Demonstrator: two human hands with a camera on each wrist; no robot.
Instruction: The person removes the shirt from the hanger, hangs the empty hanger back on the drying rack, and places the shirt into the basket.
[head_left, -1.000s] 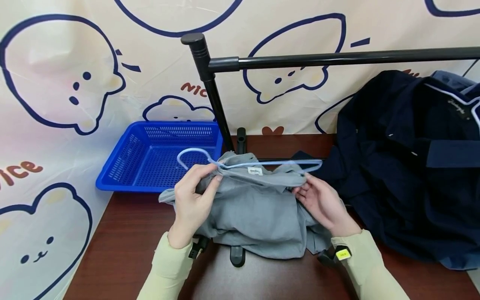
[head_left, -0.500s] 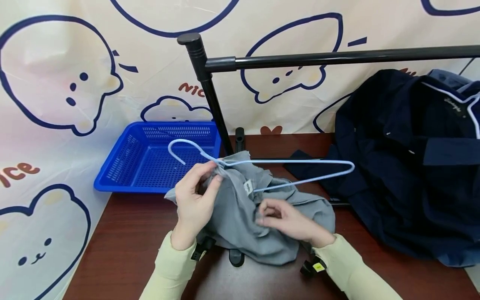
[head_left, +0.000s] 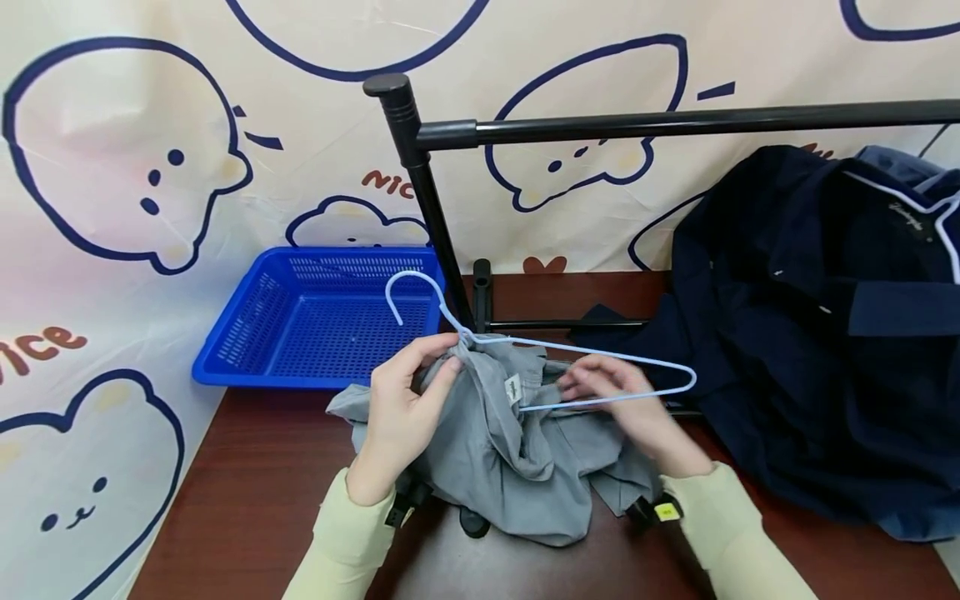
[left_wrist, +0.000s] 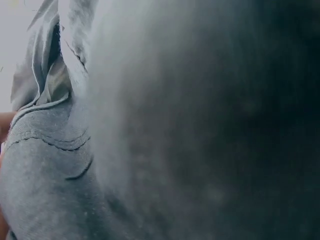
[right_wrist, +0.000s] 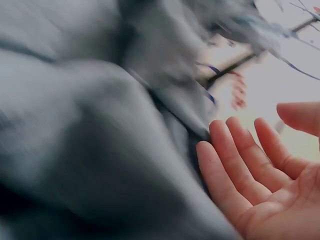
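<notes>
Two hands work one grey shirt, bunched on the brown table before the blue basket: my left hand pinches its collar against the neck of the pale blue wire hanger so neither slips. My right hand, fingers loosely spread and gripping nothing, has risen from the cloth to the hanger's lower wire, while the hook now tilts higher.

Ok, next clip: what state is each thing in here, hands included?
Pale blue wire hanger: lifted, partly inside the garment.
Grey cotton garment: crumpled on the table, neck bunched at the hanger.
Left hand: pinches garment neck and hanger.
Right hand: fingers relaxed, at the hanger's lower wire.
Blue plastic basket: empty.
Dark navy jacket: heaped.
</notes>
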